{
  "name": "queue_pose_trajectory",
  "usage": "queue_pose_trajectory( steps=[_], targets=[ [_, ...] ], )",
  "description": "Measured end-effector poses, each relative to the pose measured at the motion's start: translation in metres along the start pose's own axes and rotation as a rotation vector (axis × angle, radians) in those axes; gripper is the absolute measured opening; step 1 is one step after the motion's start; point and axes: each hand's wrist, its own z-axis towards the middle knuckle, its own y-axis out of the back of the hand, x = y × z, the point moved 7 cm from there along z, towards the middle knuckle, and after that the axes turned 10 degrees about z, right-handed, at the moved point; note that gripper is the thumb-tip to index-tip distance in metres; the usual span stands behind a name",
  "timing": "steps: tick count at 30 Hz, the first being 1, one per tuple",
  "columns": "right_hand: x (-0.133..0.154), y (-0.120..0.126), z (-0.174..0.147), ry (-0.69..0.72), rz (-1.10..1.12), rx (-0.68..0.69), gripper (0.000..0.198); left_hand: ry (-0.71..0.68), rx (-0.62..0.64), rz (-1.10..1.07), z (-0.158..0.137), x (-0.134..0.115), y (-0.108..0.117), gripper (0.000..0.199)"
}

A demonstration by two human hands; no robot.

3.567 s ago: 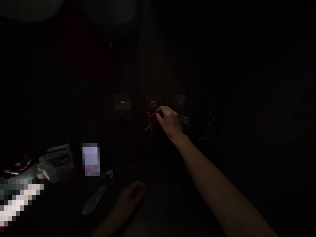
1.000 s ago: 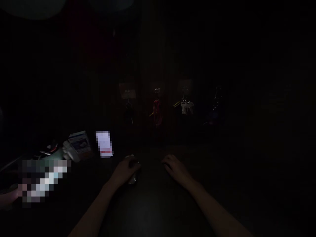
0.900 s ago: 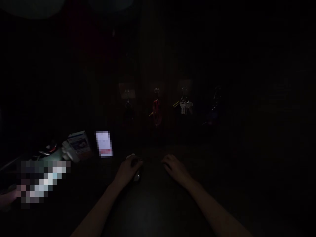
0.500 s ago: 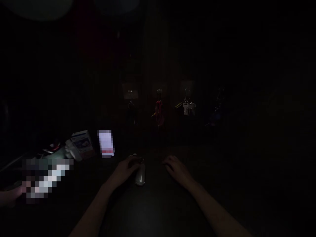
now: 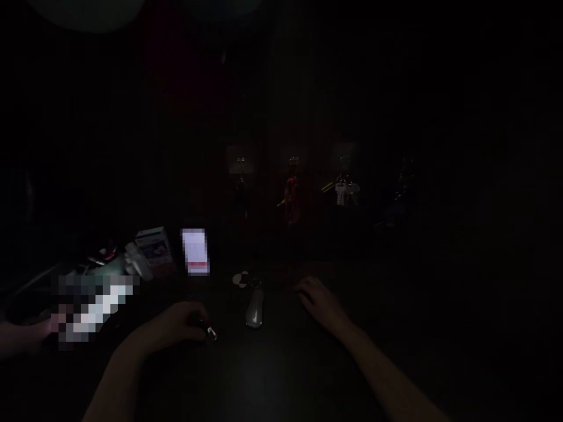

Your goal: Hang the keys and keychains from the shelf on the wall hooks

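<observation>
In dim light, my left hand point(image 5: 182, 322) is closed over the dark tabletop, left of centre. A small dark piece with a shiny metal end point(image 5: 212, 333) juts from its fingers; its exact kind is hard to make out. To the right of that hand lies a pale, rounded fob point(image 5: 254, 310) with a key ring point(image 5: 255, 283) and whitish round tags point(image 5: 240, 279) at its far end. My right hand point(image 5: 315, 298) rests on the table beyond the fob's right side, fingers loosely bent, thumb apart, and nothing visible in it.
Several key bunches hang from clips at the back, including white keys point(image 5: 346, 192) and a red strap point(image 5: 291, 199). A blurred lit screen point(image 5: 194, 251) stands beside a box point(image 5: 155, 249) and a white bottle point(image 5: 138, 261). At far left, another person's hand point(image 5: 30, 334) holds a glowing, blurred-out object point(image 5: 99, 310).
My left hand has moved left and nearer to me, off the fob's ring, with the metal-ended piece now showing in it. The fob and my right hand stay on the table.
</observation>
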Motion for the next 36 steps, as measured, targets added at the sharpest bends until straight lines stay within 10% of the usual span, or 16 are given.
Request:
queue_pose_trajectory(
  steps=[17, 25, 36],
  targets=[
    [0.000, 0.001, -0.001, -0.020, 0.015, 0.051, 0.025, -0.082, -0.384, -0.451, 0.035, -0.041, 0.015, 0.025],
    [-0.003, 0.000, -0.002, -0.001, 0.024, 0.033, 0.024, -0.052, -0.362, -0.731, 0.030, -0.065, 0.028, 0.032],
    [0.000, 0.003, -0.001, -0.011, 0.065, 0.012, 0.024, -0.204, -0.458, -0.540, 0.039, -0.111, 0.066, 0.015]
  ],
)
